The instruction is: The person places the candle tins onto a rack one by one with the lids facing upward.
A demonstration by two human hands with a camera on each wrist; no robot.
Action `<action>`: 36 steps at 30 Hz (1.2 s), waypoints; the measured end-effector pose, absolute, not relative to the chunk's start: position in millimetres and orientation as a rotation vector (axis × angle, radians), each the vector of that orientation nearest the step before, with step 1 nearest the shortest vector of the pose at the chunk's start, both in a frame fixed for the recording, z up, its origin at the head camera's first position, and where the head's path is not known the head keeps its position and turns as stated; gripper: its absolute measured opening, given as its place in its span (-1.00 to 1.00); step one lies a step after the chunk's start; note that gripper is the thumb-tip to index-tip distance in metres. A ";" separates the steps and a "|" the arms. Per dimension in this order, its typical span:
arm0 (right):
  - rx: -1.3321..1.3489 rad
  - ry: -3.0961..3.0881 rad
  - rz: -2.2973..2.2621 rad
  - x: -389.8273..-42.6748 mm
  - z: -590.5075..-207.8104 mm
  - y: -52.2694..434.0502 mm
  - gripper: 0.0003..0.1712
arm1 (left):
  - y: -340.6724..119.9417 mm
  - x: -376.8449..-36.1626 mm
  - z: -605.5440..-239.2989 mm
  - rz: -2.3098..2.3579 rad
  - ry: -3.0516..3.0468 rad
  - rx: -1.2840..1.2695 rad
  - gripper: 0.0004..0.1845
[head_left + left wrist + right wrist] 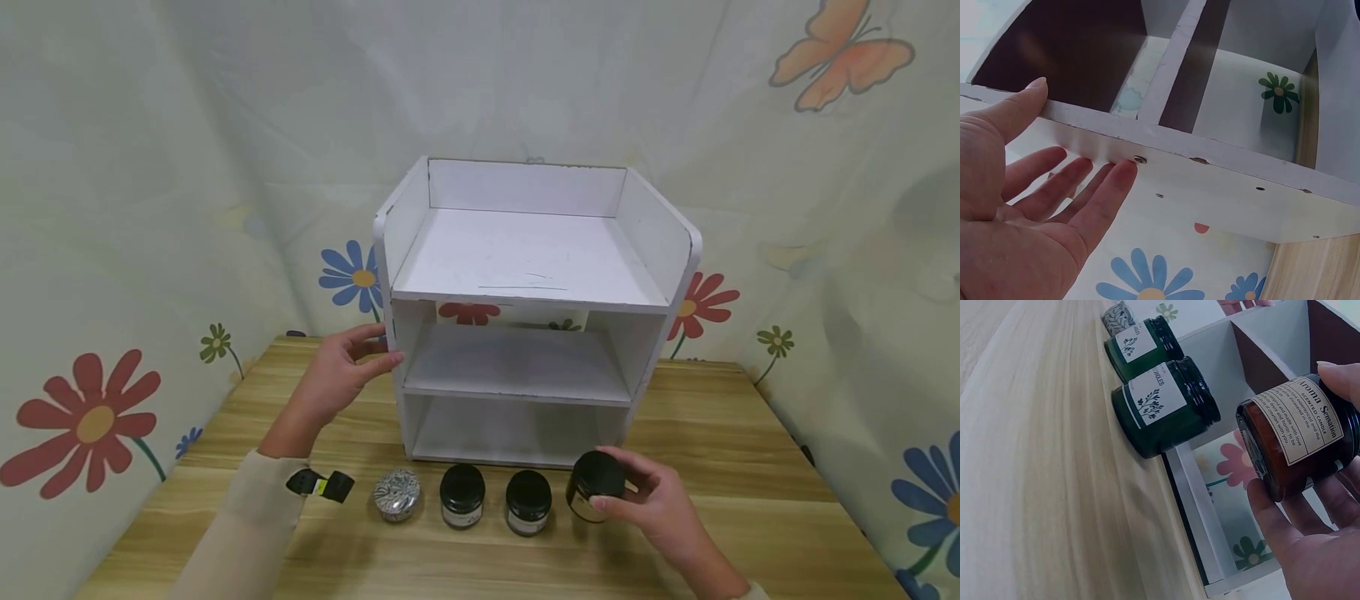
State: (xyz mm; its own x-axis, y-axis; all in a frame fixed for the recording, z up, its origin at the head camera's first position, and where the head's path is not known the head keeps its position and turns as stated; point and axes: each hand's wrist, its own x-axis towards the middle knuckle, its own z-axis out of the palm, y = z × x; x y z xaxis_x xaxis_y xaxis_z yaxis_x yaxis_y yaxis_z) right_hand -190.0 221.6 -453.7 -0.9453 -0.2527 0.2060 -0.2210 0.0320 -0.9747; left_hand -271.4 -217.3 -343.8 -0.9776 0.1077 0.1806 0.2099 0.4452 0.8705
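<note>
My right hand (660,508) grips an amber scented candle jar (1291,437) with a black lid and a cream label, thumb and fingers round its sides. In the head view this jar is at the right end of a row, in front of the white shelf unit (517,392). Beside it stand two green glass candle jars (1163,403) with black lids and white labels. A round zebra-patterned tin (397,496) ends the row at left. My left hand (1047,206) touches the unit's left side panel, thumb at the front edge and fingers fairly straight along the outer face.
The unit has a top tray and two compartments below, standing on a wood-grain table (720,433). A flower-printed cloth (225,167) hangs behind and at both sides. A black strap (320,485) is round the left sleeve.
</note>
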 end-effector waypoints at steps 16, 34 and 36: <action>-0.463 2.268 -2.086 -190.9 -447.2 223.9 -0.28 | -219.3 -272.7 -345.3 -1.594 -2.586 -0.291 -0.31; -0.496 2.291 -2.060 -188.3 -443.1 223.8 -0.33 | -220.2 -272.7 -344.6 -1.620 -2.573 -0.315 -0.33; -0.497 2.290 -2.058 -187.5 -441.7 223.1 -0.34 | -220.2 -272.2 -344.2 -1.619 -2.574 -0.312 -0.32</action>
